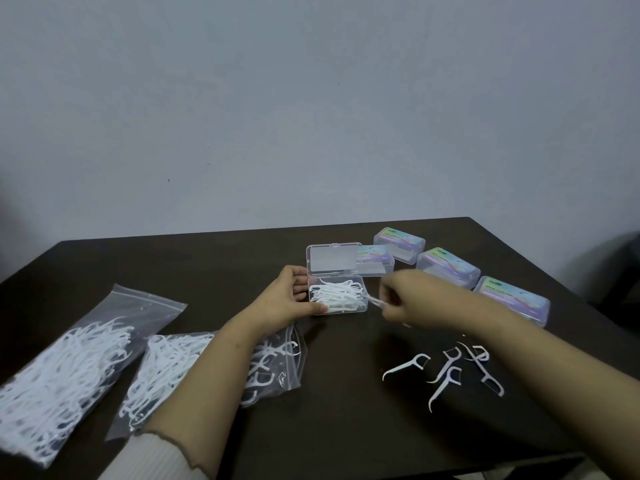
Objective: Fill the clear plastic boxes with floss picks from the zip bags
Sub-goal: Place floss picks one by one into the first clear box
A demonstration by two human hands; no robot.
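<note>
An open clear plastic box (360, 308) with its lid up stands mid-table, holding several white floss picks. My left hand (291, 299) rests against its left side, thumb along the front edge. My right hand (412, 294), blurred, pinches a floss pick (375, 301) just right of the box's rim. Several loose floss picks (450, 370) lie on the table under my right forearm. Two zip bags of picks lie at the left: one (69, 368) far left, another (162, 372) partly under my left forearm.
Closed clear boxes with coloured labels stand behind and right of the open one: (400, 244), (448, 266), (512, 299), and one (375, 259) behind the raised lid. The dark table (346, 410) ends at a plain wall behind.
</note>
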